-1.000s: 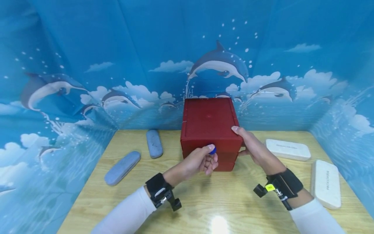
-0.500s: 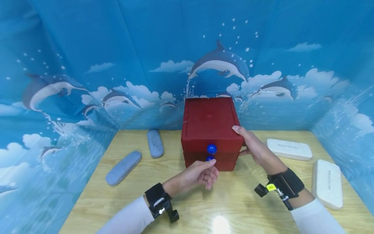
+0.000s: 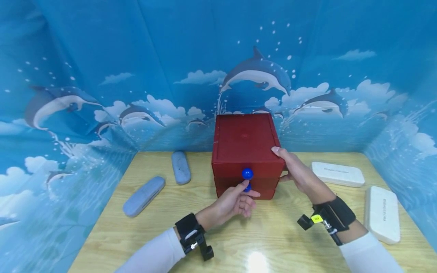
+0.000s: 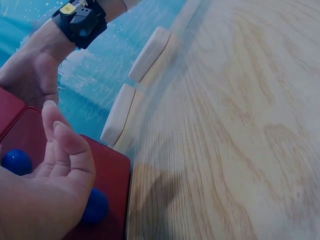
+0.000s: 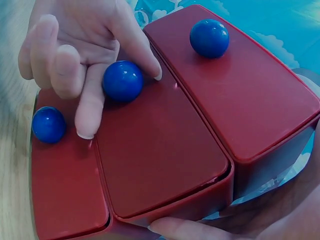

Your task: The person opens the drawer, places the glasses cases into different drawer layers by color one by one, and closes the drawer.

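A red drawer box (image 3: 244,138) stands at the back of the table, with three drawers and round blue knobs on its front. In the right wrist view, the thumb and index finger of my left hand (image 3: 235,204) lie on either side of the middle knob (image 5: 122,81) and pinch it; its other fingers are bent. The top knob (image 5: 209,38) and bottom knob (image 5: 48,124) are untouched. My right hand (image 3: 298,170) grips the box's right front corner, thumb on the top edge and fingers against the side. Part of those fingers is hidden in the head view.
Two grey-blue glasses cases, one slanted (image 3: 144,196) and one farther back (image 3: 181,167), lie left of the box. To the right are two white cases with lettering, a back one (image 3: 338,174) and a nearer one (image 3: 382,214). A dolphin-print curtain (image 3: 170,76) surrounds the table.
My left hand has left the top knob, dropped below it, then come in around the middle knob with thumb and index finger. My right hand keeps its grip on the box.
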Demonstrator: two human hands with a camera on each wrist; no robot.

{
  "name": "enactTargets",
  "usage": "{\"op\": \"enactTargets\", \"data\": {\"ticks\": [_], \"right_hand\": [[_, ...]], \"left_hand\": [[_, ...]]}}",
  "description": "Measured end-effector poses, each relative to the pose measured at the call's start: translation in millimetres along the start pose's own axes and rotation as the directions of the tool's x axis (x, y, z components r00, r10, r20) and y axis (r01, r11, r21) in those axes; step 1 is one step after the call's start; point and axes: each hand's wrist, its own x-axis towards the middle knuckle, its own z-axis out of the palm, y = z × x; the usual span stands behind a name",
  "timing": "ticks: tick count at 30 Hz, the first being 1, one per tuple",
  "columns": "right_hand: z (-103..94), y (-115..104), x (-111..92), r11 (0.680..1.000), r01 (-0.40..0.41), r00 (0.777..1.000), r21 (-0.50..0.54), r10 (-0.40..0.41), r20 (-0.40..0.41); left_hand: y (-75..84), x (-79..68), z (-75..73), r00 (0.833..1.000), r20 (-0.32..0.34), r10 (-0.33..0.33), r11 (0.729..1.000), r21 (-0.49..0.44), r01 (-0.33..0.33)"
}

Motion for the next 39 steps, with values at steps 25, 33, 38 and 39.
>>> {"op": "enactTargets", "data": {"ticks": [25,33,38,39], "right_hand": [[2.8,-3,0,1.0,-0.008,1.0,0.011,0.008,-0.011],[3.8,-4,0,1.0,-0.015,1.0,-0.008,0.014,-0.023],[4.8,-3,0,1.0,-0.015,1.0,-0.012,0.015,-0.022],[4.9,-3,-1,1.0,-0.014,1.0,-0.014,0.013,-0.022]], "left_hand": [[1.5,-5.7,1.9,0.999,0.036,-0.016,0.999,0.042,0.014],[-1.8,-15.9,5.3,0.999,0.053,-0.012,0.997,0.078,0.008],[-5.3,-21.7,6.4,0.997,0.078,-0.017,0.998,0.064,0.012],[-5.9,-23.1,6.9,0.996,0.083,-0.017,0.998,0.059,0.012]]}}
